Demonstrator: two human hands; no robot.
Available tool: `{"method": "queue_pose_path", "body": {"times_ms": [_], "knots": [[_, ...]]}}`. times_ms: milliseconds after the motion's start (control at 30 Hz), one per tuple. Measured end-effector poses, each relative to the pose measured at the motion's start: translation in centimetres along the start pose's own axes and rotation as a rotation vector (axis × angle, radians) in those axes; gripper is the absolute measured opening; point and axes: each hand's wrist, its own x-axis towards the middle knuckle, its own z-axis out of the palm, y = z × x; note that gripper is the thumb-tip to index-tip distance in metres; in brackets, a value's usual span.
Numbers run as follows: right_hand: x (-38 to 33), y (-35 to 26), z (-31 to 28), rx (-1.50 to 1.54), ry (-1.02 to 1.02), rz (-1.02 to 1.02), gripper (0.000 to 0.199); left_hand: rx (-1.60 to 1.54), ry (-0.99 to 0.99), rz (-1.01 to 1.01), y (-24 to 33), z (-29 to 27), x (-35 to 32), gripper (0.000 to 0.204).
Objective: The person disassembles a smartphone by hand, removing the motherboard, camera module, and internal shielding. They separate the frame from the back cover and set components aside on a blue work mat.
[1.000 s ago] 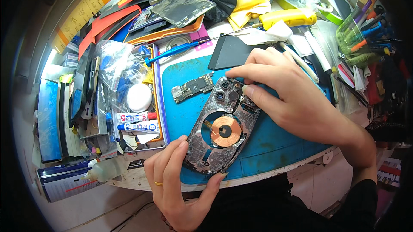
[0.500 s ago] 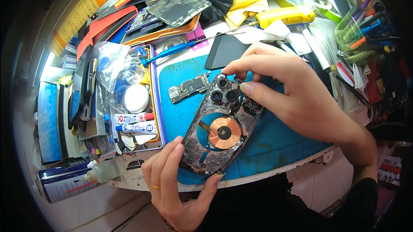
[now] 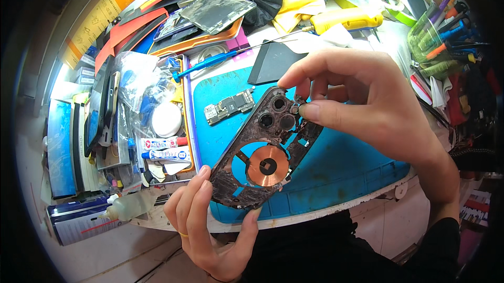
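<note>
Between my two hands is a dark, scuffed phone back housing (image 3: 245, 135), tilted above the work mat with its camera openings at the far end. A round copper charging coil (image 3: 279, 160) sits in its middle, and blue shows through the gap beside it. My left hand (image 3: 218, 241), fingers and thumb curved, grips the near end by its edges. At the far right corner, my right hand (image 3: 362, 96) pinches the housing beside the camera openings; its thumb tip covers some small parts there. A phone logic board (image 3: 230, 106) lies flat on the mat, left of the housing.
The blue mat (image 3: 336, 178) covers the bench's near part. A blue screwdriver (image 3: 207, 63) and a black flat piece (image 3: 273, 62) lie beyond it. At left stands a tray with bags, glue tubes (image 3: 170, 154) and a white round lid (image 3: 166, 119). A tool cup (image 3: 428, 36) stands right.
The housing has tilted and shifted slightly left and nearer, and its surface looks darker. My left hand has moved left with it. My right fingers have shifted a little at the camera corner.
</note>
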Motion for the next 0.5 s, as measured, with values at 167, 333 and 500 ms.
{"method": "queue_pose_path", "body": {"times_ms": [167, 333, 500], "knots": [[0.27, -0.03, -0.43, -0.021, -0.023, 0.017, 0.031, -0.053, 0.005, -0.005, -0.15, 0.17, 0.01, 0.095], [0.3, 0.05, -0.68, -0.014, -0.042, 0.05, 0.031, -0.123, 0.017, -0.07, -0.09, 0.39, -0.14, 0.096], [0.37, 0.08, -0.73, 0.007, -0.043, 0.098, 0.032, -0.179, -0.015, -0.095, -0.3, 0.1, 0.03, 0.096]]}}
